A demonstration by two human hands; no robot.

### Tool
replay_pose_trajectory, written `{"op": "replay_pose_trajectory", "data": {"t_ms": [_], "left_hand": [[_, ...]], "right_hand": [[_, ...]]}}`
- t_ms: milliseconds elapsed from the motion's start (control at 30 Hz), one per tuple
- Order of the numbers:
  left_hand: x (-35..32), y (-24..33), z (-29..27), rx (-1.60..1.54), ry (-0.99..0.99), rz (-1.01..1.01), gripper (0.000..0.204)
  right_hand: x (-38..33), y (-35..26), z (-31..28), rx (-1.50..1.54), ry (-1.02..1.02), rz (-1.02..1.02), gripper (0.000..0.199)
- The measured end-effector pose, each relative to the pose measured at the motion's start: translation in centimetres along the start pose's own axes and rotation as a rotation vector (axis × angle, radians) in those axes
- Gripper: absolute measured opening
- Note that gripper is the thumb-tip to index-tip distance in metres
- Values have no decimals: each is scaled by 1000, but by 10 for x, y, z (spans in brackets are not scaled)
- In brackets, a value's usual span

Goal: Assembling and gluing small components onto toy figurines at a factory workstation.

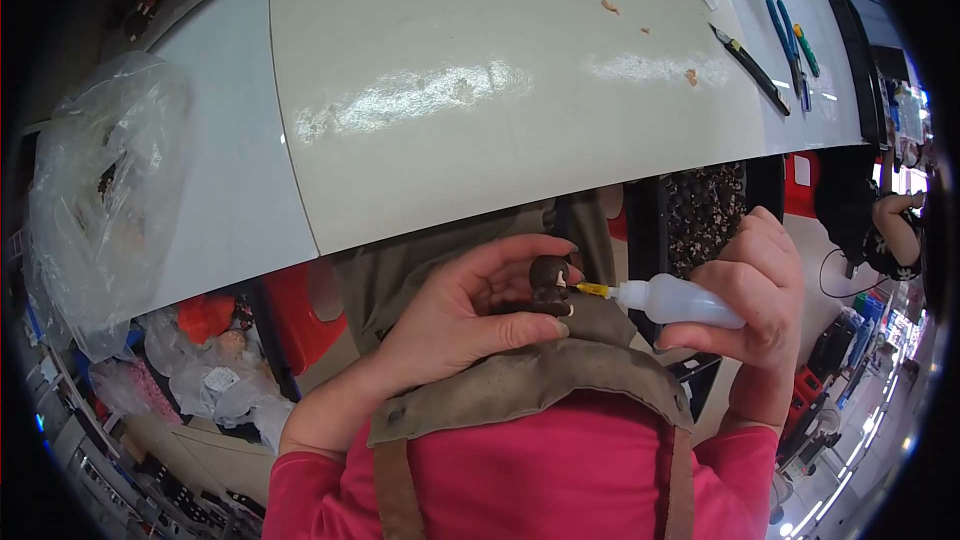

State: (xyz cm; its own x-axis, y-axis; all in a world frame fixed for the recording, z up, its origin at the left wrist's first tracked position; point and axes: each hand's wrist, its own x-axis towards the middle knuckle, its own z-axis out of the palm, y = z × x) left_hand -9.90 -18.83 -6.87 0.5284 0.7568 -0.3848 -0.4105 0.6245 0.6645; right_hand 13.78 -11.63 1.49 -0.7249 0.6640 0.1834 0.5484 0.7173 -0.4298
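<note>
Between the fingers and thumb of my left hand [480,302] is a small dark brown figurine [546,290] with a pale face-like patch on its right side. My right hand [748,285] is wrapped round a translucent white squeeze bottle [690,302], held nearly level. The bottle's yellow nozzle [596,290] points left, and its thin tip meets or nearly meets the figurine; I cannot tell which. Both hands are over my lap, in front of the table's near edge. Part of the figurine is hidden by my left fingers.
On the white table [450,170] lie a black craft knife [750,68], blue-handled pliers [786,40] and scattered peach scraps [610,7]. Below its edge is a black tray [705,210] of small dark pieces. Clear plastic bags [110,180] hang at the left. Another person [890,220] is at far right.
</note>
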Motion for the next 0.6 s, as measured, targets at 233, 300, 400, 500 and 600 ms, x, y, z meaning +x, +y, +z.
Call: {"op": "replay_pose_trajectory", "data": {"t_ms": [233, 300, 400, 500, 600], "left_hand": [[0, 3, 2, 10, -13, -5, 54], [0, 1, 2, -24, -6, -9, 55], [0, 3, 3, -11, -4, -13, 55], [0, 1, 3, -16, -1, -12, 54], [0, 1, 3, -4, -7, -19, 55]], "right_hand": [[1, -3, -2, -23, -9, -9, 47], [0, -3, -2, -28, -8, -8, 47], [-1, -3, -3, -34, -25, -20, 48], [-2, -4, -4, -57, -30, -31, 48], [-2, -5, -4, -51, -32, -32, 48]]}}
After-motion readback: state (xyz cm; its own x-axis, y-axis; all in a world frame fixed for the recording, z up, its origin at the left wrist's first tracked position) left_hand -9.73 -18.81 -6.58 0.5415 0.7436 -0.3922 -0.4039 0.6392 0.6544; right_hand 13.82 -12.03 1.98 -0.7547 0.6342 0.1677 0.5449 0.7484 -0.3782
